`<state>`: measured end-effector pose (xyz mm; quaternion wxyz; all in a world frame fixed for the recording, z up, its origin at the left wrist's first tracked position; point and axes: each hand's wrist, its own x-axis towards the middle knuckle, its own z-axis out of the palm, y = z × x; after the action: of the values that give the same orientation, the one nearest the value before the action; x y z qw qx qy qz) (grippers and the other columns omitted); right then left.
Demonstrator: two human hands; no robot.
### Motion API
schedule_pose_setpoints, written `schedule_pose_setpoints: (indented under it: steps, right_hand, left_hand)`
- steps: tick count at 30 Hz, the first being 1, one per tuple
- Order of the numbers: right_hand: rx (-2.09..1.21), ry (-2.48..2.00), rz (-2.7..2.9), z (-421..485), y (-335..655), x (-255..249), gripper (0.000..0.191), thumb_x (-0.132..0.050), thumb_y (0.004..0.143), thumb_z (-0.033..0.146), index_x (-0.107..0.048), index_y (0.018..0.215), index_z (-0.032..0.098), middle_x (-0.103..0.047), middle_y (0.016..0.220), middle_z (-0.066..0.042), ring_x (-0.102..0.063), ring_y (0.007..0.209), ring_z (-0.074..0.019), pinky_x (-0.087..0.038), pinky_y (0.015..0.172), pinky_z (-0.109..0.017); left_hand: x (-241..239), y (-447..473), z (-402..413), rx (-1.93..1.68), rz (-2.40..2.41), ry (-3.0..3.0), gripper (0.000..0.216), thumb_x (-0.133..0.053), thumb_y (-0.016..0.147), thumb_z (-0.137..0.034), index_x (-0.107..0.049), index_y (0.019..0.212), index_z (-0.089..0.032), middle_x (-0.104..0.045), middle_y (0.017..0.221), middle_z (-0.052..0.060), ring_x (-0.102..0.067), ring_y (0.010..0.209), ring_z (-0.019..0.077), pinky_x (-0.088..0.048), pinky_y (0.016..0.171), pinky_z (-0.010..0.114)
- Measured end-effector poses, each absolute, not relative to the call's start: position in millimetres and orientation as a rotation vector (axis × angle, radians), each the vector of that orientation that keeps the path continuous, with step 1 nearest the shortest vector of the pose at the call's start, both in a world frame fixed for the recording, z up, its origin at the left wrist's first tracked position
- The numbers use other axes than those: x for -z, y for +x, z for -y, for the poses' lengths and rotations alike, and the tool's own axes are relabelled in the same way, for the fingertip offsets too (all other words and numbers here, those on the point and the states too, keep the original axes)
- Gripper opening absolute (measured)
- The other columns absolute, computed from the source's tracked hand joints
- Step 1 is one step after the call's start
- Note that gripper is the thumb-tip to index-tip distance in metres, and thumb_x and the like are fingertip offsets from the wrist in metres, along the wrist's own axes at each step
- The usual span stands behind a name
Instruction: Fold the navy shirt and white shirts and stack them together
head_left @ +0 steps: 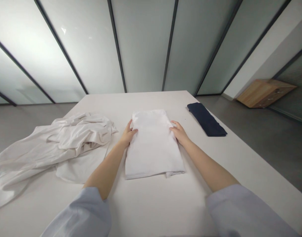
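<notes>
A folded white cloth garment (153, 144) lies flat on the table in front of me, its near edge slightly uneven with a small flap showing at the right. My left hand (128, 134) grips its left side, thumb on top and the other fingers along the edge. On the opposite side, my right hand (179, 132) holds the right edge in the same way, with some fingertips hidden at the cloth. Which kind of garment it is, I cannot tell from the folds.
A crumpled heap of white cloth (74, 141) spreads over the table's left side. Near the right edge lies a folded navy cloth (206, 119). The white table (161, 210) stands before frosted glass panels (143, 46). A wooden cabinet (262, 92) is on the floor at right.
</notes>
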<state>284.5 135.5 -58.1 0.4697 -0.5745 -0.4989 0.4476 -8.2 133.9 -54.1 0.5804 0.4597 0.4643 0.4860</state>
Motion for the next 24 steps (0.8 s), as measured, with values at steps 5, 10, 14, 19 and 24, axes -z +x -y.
schedule_pose_setpoints:
  steps: [5,10,14,19,24]
  right_hand:
    - [-1.321,-1.232,1.138,-130.4,290.1,46.9,0.049,-0.061,0.060,0.019,-0.060,0.109,0.023,-0.067,0.077,0.003,-0.063,0.073,-0.0171,-0.050,0.068,-0.026]
    - [-1.405,-1.219,1.201,-126.4,291.5,41.5,0.049,-0.063,0.054,0.015,-0.065,0.103,0.023,-0.069,0.087,0.002,-0.063,0.076,-0.0160,-0.049,0.066,-0.024]
    - [-1.410,-1.248,1.220,-127.5,291.6,43.5,0.046,-0.061,0.055,0.015,-0.067,0.100,0.022,-0.070,0.084,0.001,-0.063,0.072,-0.0154,-0.049,0.063,-0.023]
    - [-1.398,-1.250,1.185,-130.5,292.7,47.7,0.047,-0.060,0.056,0.014,-0.067,0.102,0.020,-0.071,0.080,0.001,-0.063,0.069,-0.0148,-0.050,0.063,-0.023]
    - [-1.423,-1.255,1.243,-130.9,296.1,49.7,0.059,-0.059,0.055,0.011,-0.065,0.113,0.021,-0.073,0.094,-0.002,-0.067,0.085,-0.0175,-0.052,0.075,-0.025]
  left_hand:
    - [46.4,-18.2,-132.5,-1.122,-1.044,0.959,0.069,-0.069,0.073,-0.026,-0.048,0.139,-0.022,-0.072,0.109,0.008,-0.070,0.087,0.0207,-0.056,0.083,0.036]
    - [39.9,-17.8,-128.8,-0.989,-0.983,0.969,0.068,-0.070,0.075,-0.028,-0.048,0.140,-0.024,-0.070,0.115,0.008,-0.070,0.092,0.0200,-0.056,0.085,0.035]
    - [41.3,-18.4,-127.8,-0.903,-1.011,1.068,0.072,-0.072,0.069,-0.021,-0.050,0.138,-0.024,-0.073,0.103,0.006,-0.070,0.081,0.0186,-0.057,0.076,0.032]
    - [47.6,-22.5,-130.1,-0.977,-1.102,1.131,0.053,-0.070,0.069,-0.029,-0.062,0.119,-0.015,-0.071,0.081,0.003,-0.067,0.070,0.0167,-0.055,0.068,0.029]
    - [48.3,-21.1,-130.4,-0.934,-1.103,1.234,0.077,-0.075,0.062,-0.022,-0.050,0.135,-0.020,-0.067,0.118,0.008,-0.067,0.094,0.0201,-0.053,0.084,0.033]
